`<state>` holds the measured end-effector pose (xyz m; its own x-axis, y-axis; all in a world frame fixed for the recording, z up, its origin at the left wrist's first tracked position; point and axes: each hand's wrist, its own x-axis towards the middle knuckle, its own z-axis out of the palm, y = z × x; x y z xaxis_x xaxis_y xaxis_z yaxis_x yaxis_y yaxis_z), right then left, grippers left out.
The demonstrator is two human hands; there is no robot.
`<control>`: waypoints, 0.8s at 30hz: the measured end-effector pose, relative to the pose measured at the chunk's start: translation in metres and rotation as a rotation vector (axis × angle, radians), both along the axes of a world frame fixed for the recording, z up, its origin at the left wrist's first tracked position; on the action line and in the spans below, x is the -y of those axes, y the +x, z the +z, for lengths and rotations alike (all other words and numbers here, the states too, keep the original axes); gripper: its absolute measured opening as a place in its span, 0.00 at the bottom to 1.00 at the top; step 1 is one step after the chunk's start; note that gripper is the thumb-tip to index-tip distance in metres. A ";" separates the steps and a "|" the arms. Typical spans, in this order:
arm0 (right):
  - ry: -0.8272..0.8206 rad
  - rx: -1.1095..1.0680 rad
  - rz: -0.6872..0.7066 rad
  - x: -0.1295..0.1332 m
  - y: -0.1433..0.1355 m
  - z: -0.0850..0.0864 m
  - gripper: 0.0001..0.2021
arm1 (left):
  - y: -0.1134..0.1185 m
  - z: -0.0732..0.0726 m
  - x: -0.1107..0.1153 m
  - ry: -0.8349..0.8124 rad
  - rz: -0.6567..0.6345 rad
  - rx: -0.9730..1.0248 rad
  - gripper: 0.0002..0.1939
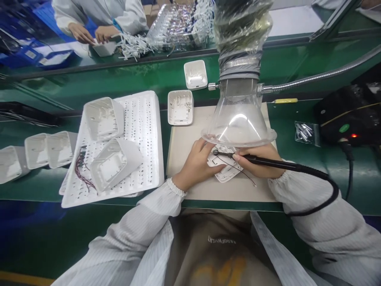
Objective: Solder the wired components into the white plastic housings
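Note:
A white plastic part [228, 173] lies on the beige board [196, 194], partly under a clear fume hood. On its left side, my left hand [198, 165] grips its edge between thumb and fingers. My right hand [262, 161] is closed on a black soldering iron [253, 159], whose cable runs back over the right sleeve. The iron's front end points left, over a small round dark component [216, 152] on the white part. A thin dark wire [244, 173] trails from there to the right. Some of the right fingers are behind the hood's rim.
The clear hood [238, 123] hangs low over both hands. White housings [104, 119] stand on a foam tray [145, 139] at the left, with others beside it and behind the board. A black soldering station [351, 115] is at the right. Across the bench, a person's hands [102, 35] work.

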<state>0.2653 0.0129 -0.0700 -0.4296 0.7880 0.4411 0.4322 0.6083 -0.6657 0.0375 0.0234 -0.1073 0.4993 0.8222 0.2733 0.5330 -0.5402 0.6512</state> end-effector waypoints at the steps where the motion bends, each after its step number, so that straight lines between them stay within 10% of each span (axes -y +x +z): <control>1: -0.002 -0.002 -0.013 0.000 0.000 0.000 0.11 | 0.000 -0.001 0.000 -0.011 0.005 -0.006 0.38; 9: 0.070 0.011 -0.028 0.000 0.002 -0.004 0.10 | -0.002 -0.004 -0.002 0.082 -0.011 -0.020 0.35; 15: 0.513 0.086 -0.151 -0.003 0.009 -0.013 0.06 | -0.026 0.008 0.016 0.306 -0.087 -0.365 0.42; 20: 0.692 0.138 -0.176 -0.008 0.012 -0.016 0.05 | -0.056 0.050 0.045 0.457 -0.223 -0.771 0.16; 24: 0.712 0.143 -0.196 -0.013 0.014 -0.017 0.06 | -0.094 0.102 0.058 0.580 -0.246 -0.728 0.09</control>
